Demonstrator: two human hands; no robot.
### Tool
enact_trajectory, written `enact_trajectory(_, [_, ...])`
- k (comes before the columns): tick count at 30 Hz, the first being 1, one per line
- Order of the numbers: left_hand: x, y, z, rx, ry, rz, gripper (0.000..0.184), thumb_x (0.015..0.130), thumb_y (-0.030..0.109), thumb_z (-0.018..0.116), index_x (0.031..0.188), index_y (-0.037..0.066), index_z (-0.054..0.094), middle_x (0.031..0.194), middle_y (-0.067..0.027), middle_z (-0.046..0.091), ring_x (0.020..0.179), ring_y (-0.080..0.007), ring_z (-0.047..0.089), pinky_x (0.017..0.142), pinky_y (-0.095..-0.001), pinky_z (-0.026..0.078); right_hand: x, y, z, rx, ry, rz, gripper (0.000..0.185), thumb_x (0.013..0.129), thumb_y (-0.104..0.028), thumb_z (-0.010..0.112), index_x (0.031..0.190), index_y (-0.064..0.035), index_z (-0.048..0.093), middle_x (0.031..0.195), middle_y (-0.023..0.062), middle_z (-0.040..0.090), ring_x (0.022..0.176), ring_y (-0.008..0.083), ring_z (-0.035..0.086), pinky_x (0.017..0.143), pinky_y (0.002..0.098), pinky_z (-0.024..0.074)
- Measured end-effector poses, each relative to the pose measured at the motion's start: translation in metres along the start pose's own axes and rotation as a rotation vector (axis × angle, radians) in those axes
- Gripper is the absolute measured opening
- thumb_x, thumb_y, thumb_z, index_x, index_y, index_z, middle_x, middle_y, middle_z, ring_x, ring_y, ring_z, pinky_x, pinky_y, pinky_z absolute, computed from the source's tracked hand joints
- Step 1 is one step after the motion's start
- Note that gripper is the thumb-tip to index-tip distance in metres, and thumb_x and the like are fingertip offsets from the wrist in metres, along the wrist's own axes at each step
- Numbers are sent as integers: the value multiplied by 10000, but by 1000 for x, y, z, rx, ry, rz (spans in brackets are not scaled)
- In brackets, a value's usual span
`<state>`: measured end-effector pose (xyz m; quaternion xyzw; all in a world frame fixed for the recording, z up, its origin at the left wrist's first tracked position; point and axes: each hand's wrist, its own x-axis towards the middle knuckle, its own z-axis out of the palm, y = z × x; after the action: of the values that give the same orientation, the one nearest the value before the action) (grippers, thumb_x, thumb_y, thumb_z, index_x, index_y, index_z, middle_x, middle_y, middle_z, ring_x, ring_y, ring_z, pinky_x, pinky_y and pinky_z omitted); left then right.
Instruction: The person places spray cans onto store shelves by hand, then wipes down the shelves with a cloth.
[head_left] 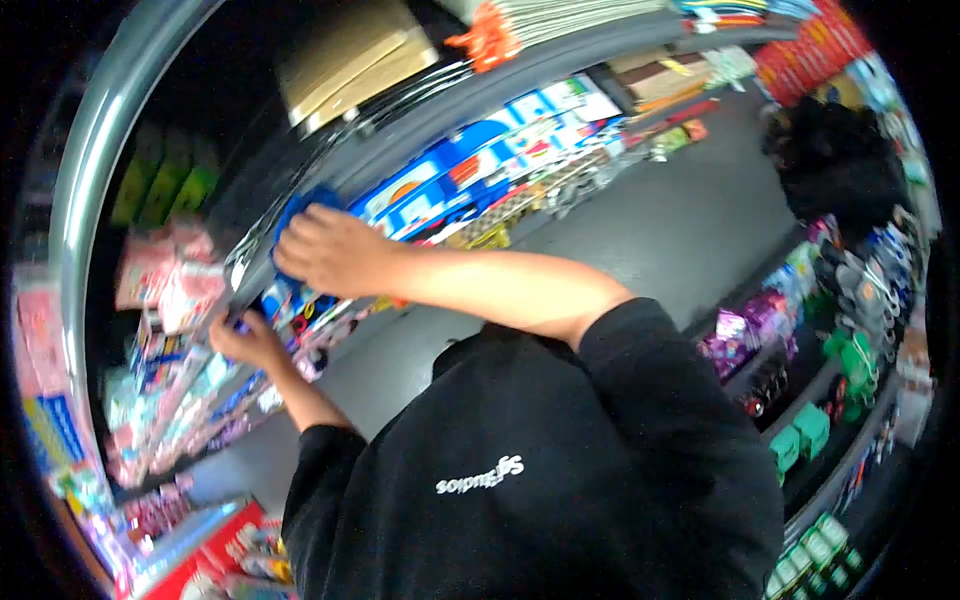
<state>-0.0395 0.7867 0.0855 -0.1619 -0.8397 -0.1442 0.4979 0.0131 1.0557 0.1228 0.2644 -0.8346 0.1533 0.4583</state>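
My right hand (335,252) reaches across to a shelf on the left, its fingers bent over a bunched blue cloth (292,232). That cloth lies against the dark shelf edge (252,283). Lower and further left, my left hand (248,338) has its fingers curled at the near end of the same edge. A small purple-blue patch shows by its thumb, too blurred to name. Blue boxed packs (425,190) line the shelf beyond my right hand.
A curved metal rail (85,190) rises at the left. Pink packets (180,270) hang beside it. A brown cardboard piece (350,65) sits on the upper shelf. Grey floor (670,210) runs between the shelves, and purple packs (750,325) fill the right-hand one.
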Motion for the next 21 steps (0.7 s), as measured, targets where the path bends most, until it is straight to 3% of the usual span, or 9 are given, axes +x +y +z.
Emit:
enact_trajectory(4, [-1, -8, -1, 45, -43, 25, 259, 728, 123, 638, 952, 13, 565, 912, -149, 581, 872, -340, 536, 825, -448, 393, -15, 38, -29, -23, 20, 23, 404, 615, -313, 648, 936, -76, 580, 877, 47, 524, 887, 227, 508, 791, 366, 423])
enact_trajectory(8, [5, -4, -5, 54, -50, 71, 281, 724, 132, 643, 966, 16, 558, 922, -151, 582, 885, -342, 532, 829, -447, 389, -52, 99, -76, -35, -51, 191, 488, 516, -397, 716, 868, -88, 581, 791, 59, 503, 813, 261, 525, 783, 401, 438])
enact_trajectory(12, [12, 17, -10, 104, -68, 54, 241, 737, 101, 637, 937, 5, 543, 905, -156, 566, 873, -353, 517, 788, -466, 386, -89, 174, -144, -194, -12, 246, 421, 528, -349, 696, 836, -79, 597, 797, 89, 549, 800, 288, 530, 729, 409, 433])
enact_trajectory(21, [10, 10, -5, 143, -50, 54, 290, 718, 147, 652, 941, 0, 537, 919, -158, 562, 890, -365, 505, 802, -474, 376, -130, 283, -229, -364, -12, 287, 311, 627, -226, 632, 899, -78, 594, 880, 105, 573, 875, 318, 531, 797, 404, 428])
